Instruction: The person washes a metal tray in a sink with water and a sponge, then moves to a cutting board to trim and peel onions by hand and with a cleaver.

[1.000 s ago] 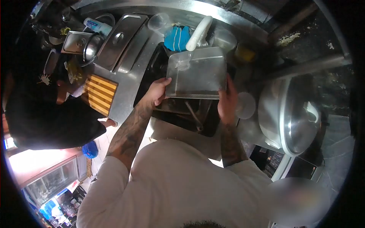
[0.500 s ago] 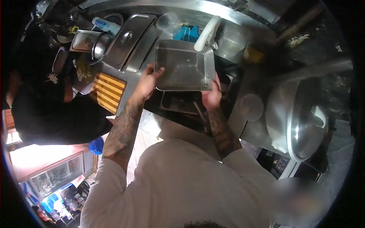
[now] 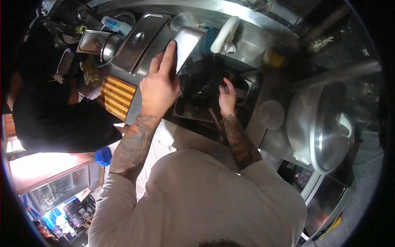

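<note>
My left hand [image 3: 159, 90] grips a rectangular metal pan [image 3: 189, 41] by its near side, with the fingers stretched along it. The pan is tipped up on edge, so its bright outer face shows and its inside is hidden from me. To the right, my right hand [image 3: 227, 98] holds nothing, its fingers loosely bent and apart. It hovers over the dark sink [image 3: 257, 90], where another metal pan [image 3: 185, 112] lies low. A white curved faucet or sprayer head [image 3: 226, 35] is just above the sink.
Lidded steel pans [image 3: 138, 41], a metal bowl [image 3: 110, 50] and a striped wooden board [image 3: 118, 99] stand left. A large steel pot [image 3: 304, 123] and a clear round container [image 3: 271, 115] stand right. A person in dark clothing [image 3: 61, 123] is close on the left.
The pan has gone from both hands, facing me, to my left hand alone. It has moved up and left and is turned on edge. My right hand has let go.
</note>
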Demonstrator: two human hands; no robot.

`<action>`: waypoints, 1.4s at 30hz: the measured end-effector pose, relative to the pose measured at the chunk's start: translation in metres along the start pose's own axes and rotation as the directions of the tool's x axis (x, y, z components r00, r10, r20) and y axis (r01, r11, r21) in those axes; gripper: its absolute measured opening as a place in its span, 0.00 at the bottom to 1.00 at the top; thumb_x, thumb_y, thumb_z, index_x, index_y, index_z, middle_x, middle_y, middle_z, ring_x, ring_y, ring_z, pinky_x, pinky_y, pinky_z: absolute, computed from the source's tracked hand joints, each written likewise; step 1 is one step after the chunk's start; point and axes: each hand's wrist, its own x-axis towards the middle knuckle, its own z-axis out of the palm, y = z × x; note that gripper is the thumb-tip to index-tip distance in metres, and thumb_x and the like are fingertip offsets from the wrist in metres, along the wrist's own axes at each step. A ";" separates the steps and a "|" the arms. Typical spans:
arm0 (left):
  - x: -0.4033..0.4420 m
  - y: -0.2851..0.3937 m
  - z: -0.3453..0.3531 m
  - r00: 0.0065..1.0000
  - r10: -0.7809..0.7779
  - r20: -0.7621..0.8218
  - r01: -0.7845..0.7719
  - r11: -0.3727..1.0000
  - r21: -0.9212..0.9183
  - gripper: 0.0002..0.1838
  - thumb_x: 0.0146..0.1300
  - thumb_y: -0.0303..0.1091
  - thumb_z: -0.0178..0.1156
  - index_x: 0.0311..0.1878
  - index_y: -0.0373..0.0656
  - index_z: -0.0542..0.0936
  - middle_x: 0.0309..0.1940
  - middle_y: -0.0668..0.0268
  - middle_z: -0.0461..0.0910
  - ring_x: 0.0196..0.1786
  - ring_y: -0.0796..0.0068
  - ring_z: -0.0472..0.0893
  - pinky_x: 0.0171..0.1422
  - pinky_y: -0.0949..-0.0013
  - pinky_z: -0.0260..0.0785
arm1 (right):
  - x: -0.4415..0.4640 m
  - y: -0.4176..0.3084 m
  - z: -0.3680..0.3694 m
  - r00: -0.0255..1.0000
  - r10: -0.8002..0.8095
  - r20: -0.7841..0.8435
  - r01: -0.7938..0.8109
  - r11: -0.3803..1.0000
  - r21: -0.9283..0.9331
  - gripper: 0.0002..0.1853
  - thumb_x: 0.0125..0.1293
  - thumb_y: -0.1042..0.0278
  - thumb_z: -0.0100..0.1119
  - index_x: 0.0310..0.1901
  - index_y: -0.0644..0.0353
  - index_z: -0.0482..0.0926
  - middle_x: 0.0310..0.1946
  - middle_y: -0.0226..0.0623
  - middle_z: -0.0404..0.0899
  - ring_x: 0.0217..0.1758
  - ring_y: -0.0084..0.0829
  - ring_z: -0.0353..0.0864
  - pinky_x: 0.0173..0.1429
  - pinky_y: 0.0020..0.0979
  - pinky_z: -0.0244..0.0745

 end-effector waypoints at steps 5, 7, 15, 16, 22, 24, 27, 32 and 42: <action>-0.007 -0.008 0.004 0.998 -0.003 -0.070 -0.003 0.996 -0.088 0.49 0.50 0.23 0.66 0.78 0.55 0.61 0.55 0.57 0.79 0.48 0.48 0.83 0.47 0.51 0.80 | 0.003 -0.049 0.010 0.995 -0.101 0.022 0.101 0.995 0.006 0.17 0.73 0.75 0.55 0.61 0.61 0.78 0.47 0.35 0.78 0.47 0.24 0.78 0.48 0.26 0.78; -0.011 -0.011 0.012 0.996 -0.049 -0.070 0.038 0.988 -0.151 0.46 0.53 0.24 0.66 0.77 0.53 0.62 0.53 0.55 0.80 0.47 0.52 0.84 0.46 0.53 0.79 | 0.010 -0.064 0.018 0.995 -0.059 0.080 0.042 0.979 0.200 0.16 0.74 0.74 0.55 0.61 0.64 0.77 0.48 0.39 0.79 0.48 0.27 0.81 0.52 0.28 0.79; -0.035 -0.034 0.081 0.886 -0.464 0.025 0.328 0.585 -0.742 0.31 0.72 0.37 0.63 0.73 0.36 0.66 0.52 0.54 0.83 0.52 0.72 0.81 0.55 0.68 0.74 | 0.058 -0.116 0.005 0.942 -0.221 0.254 0.232 0.973 -0.015 0.15 0.73 0.65 0.59 0.53 0.66 0.82 0.38 0.36 0.86 0.41 0.25 0.84 0.47 0.29 0.79; -0.039 -0.036 0.087 0.885 -0.465 0.027 0.329 0.581 -0.744 0.31 0.72 0.37 0.63 0.73 0.36 0.66 0.52 0.54 0.83 0.52 0.72 0.81 0.55 0.68 0.74 | 0.059 -0.116 0.000 0.942 -0.220 0.254 0.233 0.972 -0.020 0.15 0.73 0.65 0.59 0.53 0.66 0.82 0.38 0.36 0.86 0.41 0.25 0.84 0.47 0.29 0.79; -0.055 -0.038 0.107 0.657 -0.511 0.555 0.496 -0.261 -0.828 0.21 0.77 0.36 0.55 0.69 0.39 0.71 0.59 0.58 0.79 0.58 0.67 0.79 0.65 0.64 0.71 | 0.061 -0.135 -0.008 0.852 -0.128 0.508 0.489 0.541 -0.684 0.22 0.66 0.57 0.61 0.56 0.63 0.81 0.49 0.49 0.85 0.54 0.47 0.84 0.58 0.44 0.77; -0.065 -0.025 0.116 0.674 -0.485 0.557 0.487 -0.275 -0.829 0.19 0.78 0.38 0.53 0.66 0.39 0.72 0.58 0.59 0.79 0.59 0.65 0.79 0.64 0.60 0.72 | 0.065 -0.132 0.002 0.770 -0.161 0.617 0.632 0.319 -0.706 0.25 0.67 0.54 0.60 0.60 0.61 0.78 0.57 0.50 0.80 0.63 0.50 0.76 0.64 0.48 0.71; -0.075 -0.023 0.135 0.623 -0.394 0.676 0.522 -0.434 -0.734 0.17 0.78 0.40 0.51 0.63 0.41 0.72 0.57 0.61 0.79 0.59 0.64 0.79 0.62 0.56 0.75 | 0.050 -0.113 0.014 0.587 -0.136 0.798 0.808 0.033 -0.588 0.31 0.67 0.49 0.58 0.67 0.57 0.72 0.68 0.51 0.71 0.74 0.55 0.63 0.74 0.53 0.59; -0.079 -0.025 0.135 0.565 -0.304 0.767 0.645 -0.417 -0.640 0.20 0.79 0.47 0.48 0.65 0.47 0.70 0.60 0.60 0.76 0.58 0.57 0.81 0.53 0.45 0.81 | 0.060 -0.128 0.013 0.156 0.102 0.982 0.964 0.201 -0.174 0.27 0.64 0.50 0.59 0.61 0.54 0.79 0.66 0.52 0.72 0.71 0.52 0.68 0.72 0.51 0.66; -0.065 -0.004 0.125 0.534 -0.232 0.813 0.724 -0.371 -0.582 0.18 0.78 0.43 0.51 0.63 0.44 0.70 0.53 0.59 0.80 0.51 0.60 0.85 0.43 0.46 0.85 | 0.067 -0.137 0.081 0.407 -0.029 0.913 0.898 0.197 -0.394 0.14 0.60 0.61 0.57 0.36 0.63 0.87 0.34 0.52 0.86 0.42 0.52 0.87 0.50 0.50 0.82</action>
